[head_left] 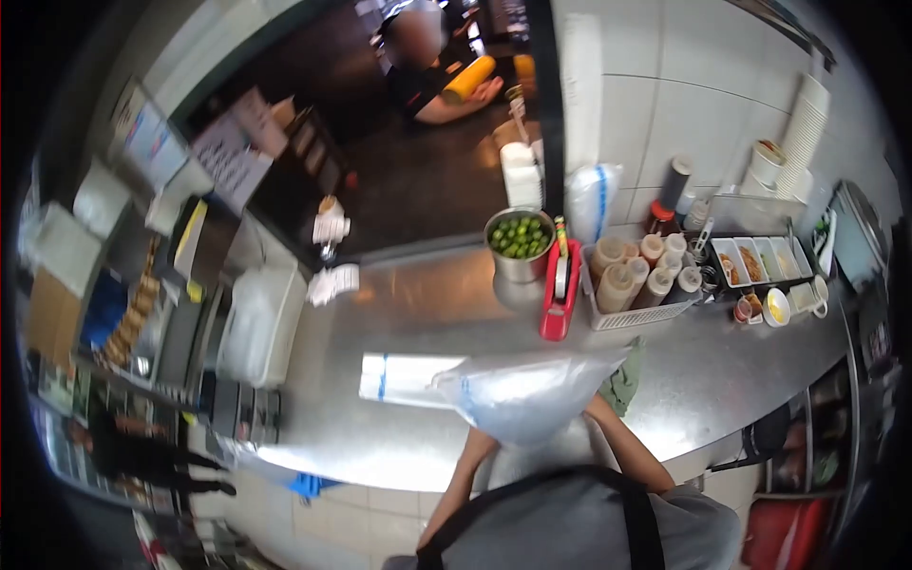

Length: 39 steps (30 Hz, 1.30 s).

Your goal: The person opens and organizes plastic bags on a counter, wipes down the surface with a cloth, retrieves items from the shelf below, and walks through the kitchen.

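A clear plastic bag [522, 394] is spread out in front of my body at the near edge of the steel counter. My left hand [483, 441] is at the bag's lower left, its fingers mostly hidden by the plastic. On the other side, my right hand [598, 408] grips the bag, with its fingertips also covered. Flat on the counter behind the bag lies a white packet with a blue stripe [404, 378]. A green cloth or leaf-like piece [622, 380] is just beyond my right hand.
A red tape dispenser [560, 294], a pot of green limes [521, 237] and a basket of squeeze bottles [641, 309] line the counter's back. Topping trays [760, 261] stand at the right, a white bin [261, 323] at the left. Another person [418, 66] holds a yellow cylinder beyond the opening.
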Motion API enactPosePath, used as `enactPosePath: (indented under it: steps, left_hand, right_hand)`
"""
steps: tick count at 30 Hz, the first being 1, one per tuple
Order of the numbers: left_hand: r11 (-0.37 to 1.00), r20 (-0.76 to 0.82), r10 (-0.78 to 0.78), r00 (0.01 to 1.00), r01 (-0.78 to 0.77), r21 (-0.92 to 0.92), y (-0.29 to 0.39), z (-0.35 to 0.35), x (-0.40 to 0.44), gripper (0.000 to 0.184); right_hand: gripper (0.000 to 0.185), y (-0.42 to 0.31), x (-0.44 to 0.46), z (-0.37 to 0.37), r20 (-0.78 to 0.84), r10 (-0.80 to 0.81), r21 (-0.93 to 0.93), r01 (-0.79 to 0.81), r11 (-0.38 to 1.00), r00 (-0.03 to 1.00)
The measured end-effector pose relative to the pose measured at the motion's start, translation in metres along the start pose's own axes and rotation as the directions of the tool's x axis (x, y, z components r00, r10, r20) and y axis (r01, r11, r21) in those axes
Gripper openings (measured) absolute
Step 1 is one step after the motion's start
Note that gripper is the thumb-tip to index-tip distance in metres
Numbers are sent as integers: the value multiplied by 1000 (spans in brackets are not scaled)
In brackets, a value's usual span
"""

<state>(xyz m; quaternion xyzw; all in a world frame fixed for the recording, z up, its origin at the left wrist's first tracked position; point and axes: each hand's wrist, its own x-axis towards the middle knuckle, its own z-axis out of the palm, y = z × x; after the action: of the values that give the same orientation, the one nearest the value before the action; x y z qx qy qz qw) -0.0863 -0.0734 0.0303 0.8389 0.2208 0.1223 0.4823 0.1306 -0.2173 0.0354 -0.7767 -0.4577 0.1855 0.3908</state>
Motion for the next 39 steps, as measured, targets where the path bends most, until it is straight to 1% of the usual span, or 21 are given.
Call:
enactPosePath:
  steps: [2, 3, 5, 8, 10, 12, 13, 15, 16, 18, 19, 22, 24, 25, 26, 28, 31, 33, 34, 37, 39]
  left_hand:
    - [995, 6, -23, 1000, 23, -96, -19, 7, 2, 37]
    - [958, -26, -135, 991, 124, -258, -10, 8, 3, 37]
    - [785, -33, -340, 940, 264, -560, 7, 9, 5, 37]
    - [598, 33, -409, 912, 295, -745, -15, 21, 16, 35]
    - [517, 39, -466, 884, 308, -799, -32, 30, 23, 29]
    - [397, 58, -542, 838, 316, -862, -9, 26, 16, 27]
    - [273, 70, -567, 821, 268, -924, 10, 20, 12, 26]
    - [271, 73, -535, 842, 253, -929, 18, 12, -6, 23]
    - [274, 69, -521, 851, 243, -931, 21, 7, -15, 22]
    - [66, 139, -674, 726, 246, -967, 53, -6, -30, 17]
    - [-44, 188, -734, 652, 231, -972, 63, -8, -36, 15]
    - [-411, 425, -469, 775, 235, -881, 33, 2, -46, 20]
    - [-282, 305, -350, 886, 210, -936, 23, 15, -46, 28]
    - [-217, 244, -277, 929, 187, -958, 18, 21, -42, 32]
    - [-196, 258, -252, 933, 211, -958, 7, 26, -36, 33]
    - [-150, 282, -207, 937, 255, -955, -12, 31, -28, 36]
    - [79, 208, -300, 931, 242, -967, 2, 21, -13, 35]
    - [245, 50, -410, 911, 163, -956, 15, 27, -2, 35]
    - [330, -32, -454, 890, 135, -934, 19, 28, 0, 35]
    - [505, -44, -399, 916, 179, -844, -6, 34, 8, 35]
    - [509, -24, -474, 880, 252, -823, -1, 25, 13, 35]
  right_hand:
    - [32, 0, 5, 1, 9, 44, 25, -44, 999, 999]
    - [32, 1, 7, 1, 13, 68, 42, -68, 997, 998]
    - [33, 4, 10, 7, 21, 142, 106, -144, 984, 990]
    - [33, 11, 13, 15, 45, 316, 325, -313, 892, 948]
    - [33, 13, 12, 15, 138, 463, 593, -447, 670, 876]
    - [33, 9, 0, 13, 254, 566, 783, -510, 355, 784]
    - [33, 6, -8, 10, 255, 563, 817, -487, 309, 786]
    - [34, -8, -27, 2, 248, 547, 878, -424, 223, 800]
    - [34, -16, -36, -4, 213, 525, 900, -375, 224, 824]
    - [34, -34, -54, -15, 144, 478, 936, -276, 219, 867]
    - [32, -40, -60, -16, 158, 477, 941, -279, 194, 864]
    - [29, -51, -70, -13, 218, 497, 947, -305, 100, 840]
    - [29, -54, -70, -13, 281, 537, 943, -334, 1, 795]
    - [31, -42, -69, -6, 247, 537, 938, -339, 77, 807]
    - [32, -21, -64, 8, 213, 531, 928, -341, 154, 820]
    - [35, -17, -60, 16, 146, 529, 899, -335, 281, 836]
    - [39, -47, -46, 15, 54, 524, 835, -326, 443, 850]
    - [41, -47, -40, 18, 7, 512, 760, -337, 555, 859]
    - [41, -48, -41, 16, -12, 473, 690, -335, 641, 881]
    - [41, -38, -37, 4, -75, 301, 427, -242, 871, 951]
    - [42, -14, -25, 3, -104, 139, 202, -116, 973, 985]
